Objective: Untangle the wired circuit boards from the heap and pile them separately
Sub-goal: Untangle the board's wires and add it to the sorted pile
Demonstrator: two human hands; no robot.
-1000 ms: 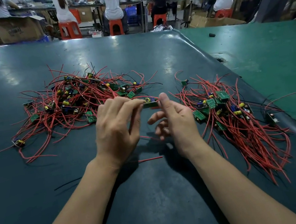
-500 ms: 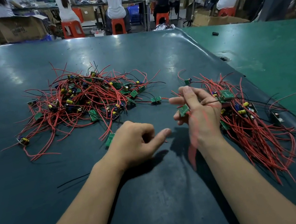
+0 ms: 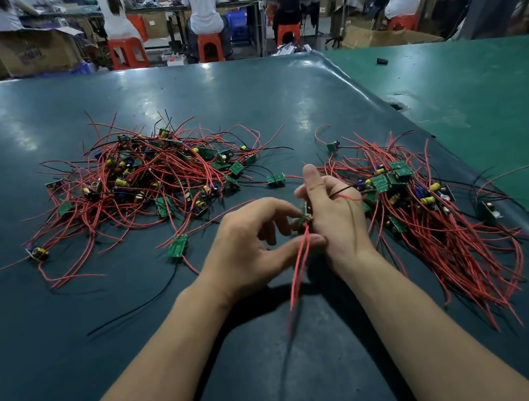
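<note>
A tangled heap (image 3: 149,180) of small green circuit boards with red and black wires lies on the left of the dark table. A sorted pile (image 3: 432,218) with wires combed toward me lies on the right. Between them, my right hand (image 3: 335,217) holds one small board (image 3: 305,216) upright, its red wires (image 3: 298,278) hanging down toward me. My left hand (image 3: 249,244) pinches those wires just below the board with thumb and fingers. Loose boards lie near: one (image 3: 178,245) left of my left hand, one (image 3: 276,179) beyond my hands.
The dark table (image 3: 69,335) ends at a raised seam on the right, beside a green surface (image 3: 481,89). A single board (image 3: 332,146) lies beyond the sorted pile. People sit on orange stools (image 3: 209,47) at benches behind the table's far edge.
My right hand has drawn the board back to the middle and turned it upright. My left hand, resting curled on the table before, has risen and taken the hanging red wires.
</note>
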